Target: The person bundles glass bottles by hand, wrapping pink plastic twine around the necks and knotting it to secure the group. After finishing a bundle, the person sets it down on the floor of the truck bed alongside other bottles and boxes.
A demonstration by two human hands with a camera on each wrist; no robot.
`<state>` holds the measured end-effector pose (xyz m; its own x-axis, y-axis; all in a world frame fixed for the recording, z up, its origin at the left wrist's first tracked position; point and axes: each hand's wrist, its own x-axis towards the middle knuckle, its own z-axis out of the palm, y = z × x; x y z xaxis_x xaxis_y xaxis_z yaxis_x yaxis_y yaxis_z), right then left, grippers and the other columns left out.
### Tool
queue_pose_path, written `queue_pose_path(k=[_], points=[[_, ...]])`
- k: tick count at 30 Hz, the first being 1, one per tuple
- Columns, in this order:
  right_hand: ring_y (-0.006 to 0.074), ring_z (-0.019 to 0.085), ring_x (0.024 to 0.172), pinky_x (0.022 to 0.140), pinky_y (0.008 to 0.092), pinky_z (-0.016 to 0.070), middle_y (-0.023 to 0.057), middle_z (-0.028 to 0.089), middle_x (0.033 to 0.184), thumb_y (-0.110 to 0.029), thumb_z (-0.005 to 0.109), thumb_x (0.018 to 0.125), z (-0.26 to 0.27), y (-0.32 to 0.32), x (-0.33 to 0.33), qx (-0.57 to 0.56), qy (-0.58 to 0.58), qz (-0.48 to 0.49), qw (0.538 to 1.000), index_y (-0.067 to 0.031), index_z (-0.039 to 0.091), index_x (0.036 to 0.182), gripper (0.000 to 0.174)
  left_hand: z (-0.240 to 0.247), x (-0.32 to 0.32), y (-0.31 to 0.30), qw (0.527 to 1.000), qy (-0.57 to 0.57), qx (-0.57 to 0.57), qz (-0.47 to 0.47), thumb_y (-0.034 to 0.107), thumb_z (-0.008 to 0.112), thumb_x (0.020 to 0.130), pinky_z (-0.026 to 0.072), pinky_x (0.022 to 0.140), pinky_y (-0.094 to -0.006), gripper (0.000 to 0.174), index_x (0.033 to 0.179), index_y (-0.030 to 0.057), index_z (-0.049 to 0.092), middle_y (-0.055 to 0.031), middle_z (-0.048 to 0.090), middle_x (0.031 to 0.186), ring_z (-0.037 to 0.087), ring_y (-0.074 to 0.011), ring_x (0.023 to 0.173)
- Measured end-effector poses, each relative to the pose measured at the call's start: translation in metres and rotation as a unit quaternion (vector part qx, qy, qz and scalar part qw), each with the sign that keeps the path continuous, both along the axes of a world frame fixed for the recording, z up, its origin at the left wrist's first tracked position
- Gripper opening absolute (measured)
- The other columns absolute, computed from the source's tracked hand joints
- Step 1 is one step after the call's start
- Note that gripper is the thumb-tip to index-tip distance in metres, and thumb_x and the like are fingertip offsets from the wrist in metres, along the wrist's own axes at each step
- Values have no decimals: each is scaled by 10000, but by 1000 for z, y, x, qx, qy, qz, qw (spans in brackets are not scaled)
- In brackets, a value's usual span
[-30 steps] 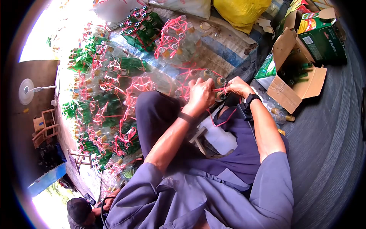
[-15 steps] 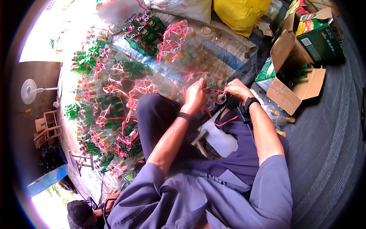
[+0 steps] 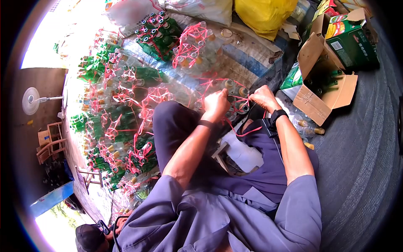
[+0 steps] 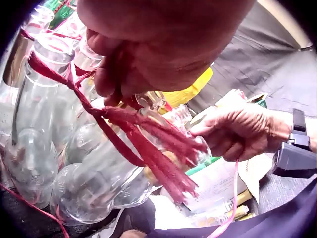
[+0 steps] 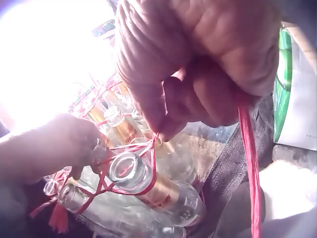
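Clear glass bottles [image 3: 228, 84] with gold neck labels stand bunched between my hands, red plastic string [image 5: 151, 186] looped around their necks. My left hand [image 3: 217, 106] curls its fingers on the red string beside the necks; frayed string ends [image 4: 168, 163] hang below it in the left wrist view. On the other side of the bunch, my right hand [image 3: 264, 97] pinches the string close to a bottle neck [image 5: 130, 171]. From its curled fingers a long string tail [image 5: 250, 168] trails down. The left fingertips are partly hidden in the head view.
Many string-tied green and clear bottles [image 3: 113, 122] cover the floor at left. An open carton [image 3: 312, 103] with green bottles stands at right, loose clear bottles [image 3: 308, 126] beside it. A yellow bag [image 3: 266, 17] lies at the back; another person [image 3: 90, 237] is at lower left.
My hands were close together over the string a second ago; the left drew back toward me and left, leaving string stretched across the necks between them. The right hand shifted slightly.
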<state>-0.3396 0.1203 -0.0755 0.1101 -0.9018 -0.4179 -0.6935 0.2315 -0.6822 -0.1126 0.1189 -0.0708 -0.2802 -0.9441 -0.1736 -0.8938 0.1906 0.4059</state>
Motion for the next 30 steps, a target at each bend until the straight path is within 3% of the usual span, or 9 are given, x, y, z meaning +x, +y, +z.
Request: queue_pose_path(k=[8, 11, 13, 17, 19, 21, 23, 25, 30], points=[[350, 657, 651, 613, 438, 514, 199, 634, 679, -248, 612, 674, -23, 9, 7, -158, 120, 46, 979, -1, 673, 668, 255, -1, 23, 16, 983, 185, -14, 1, 116, 594, 803, 524, 717, -461, 184, 982, 80, 617, -182, 671, 972, 665, -363, 897], [321, 675, 663, 628, 429, 535, 156, 655, 684, -232, 627, 678, -40, 10, 4, -226, 171, 116, 952, -35, 694, 667, 209, 1, 37, 28, 965, 221, -138, 27, 121, 643, 773, 505, 795, -463, 285, 1051, 72, 611, -163, 651, 1063, 623, -359, 1010], [430, 667, 877, 835, 459, 523, 295, 658, 840, -230, 628, 704, -13, 6, 12, -63, 129, 51, 988, 40, 703, 743, 284, 13, 49, 34, 974, 108, -194, 49, 122, 676, 755, 452, 967, -459, 383, 1126, 54, 607, -138, 620, 1189, 528, -387, 1169], [434, 665, 891, 839, 457, 522, 301, 658, 853, -229, 645, 698, -34, 4, 11, -92, 130, 70, 985, 47, 702, 751, 286, 19, 62, 51, 961, 93, -187, 181, 189, 728, 728, 392, 1043, -457, 616, 1282, 41, 504, -172, 567, 1256, 453, -375, 1246], [436, 664, 897, 839, 451, 524, 301, 659, 858, -234, 663, 689, -34, 4, 12, -83, 123, 61, 987, 59, 694, 742, 300, -4, 75, 53, 954, 106, -180, 216, 256, 733, 768, 421, 1022, -452, 668, 1329, 22, 457, -217, 585, 1224, 518, -395, 1179], [436, 665, 893, 831, 458, 523, 296, 662, 852, -239, 655, 703, -40, 4, 13, -91, 141, 72, 983, 61, 692, 744, 306, -25, 85, 55, 920, 264, 37, 286, 310, 718, 824, 482, 950, -437, 668, 1344, -7, 442, -267, 604, 1168, 594, -418, 1058], [435, 665, 888, 824, 466, 522, 290, 664, 847, -244, 647, 717, -39, 3, 13, -99, 160, 82, 979, 63, 691, 746, 312, -50, 89, 57, 935, 259, -43, 240, 318, 703, 862, 529, 827, -397, 684, 1363, -45, 412, -260, 637, 1078, 654, -340, 912], [420, 676, 845, 793, 475, 529, 264, 670, 809, -235, 622, 752, -23, 6, 17, -130, 201, 187, 953, 37, 699, 736, 284, -68, 89, 53, 858, 377, 90, 337, 276, 702, 865, 525, 743, -349, 645, 1349, -60, 439, -188, 662, 1031, 644, -215, 874], [355, 698, 709, 678, 459, 558, 195, 683, 751, -200, 609, 766, -2, 17, 21, -219, 256, 317, 887, -33, 726, 719, 208, -58, 85, 46, 864, 345, 85, 357, 237, 688, 867, 505, 657, -319, 540, 1289, -54, 518, -103, 684, 915, 624, -149, 783]])
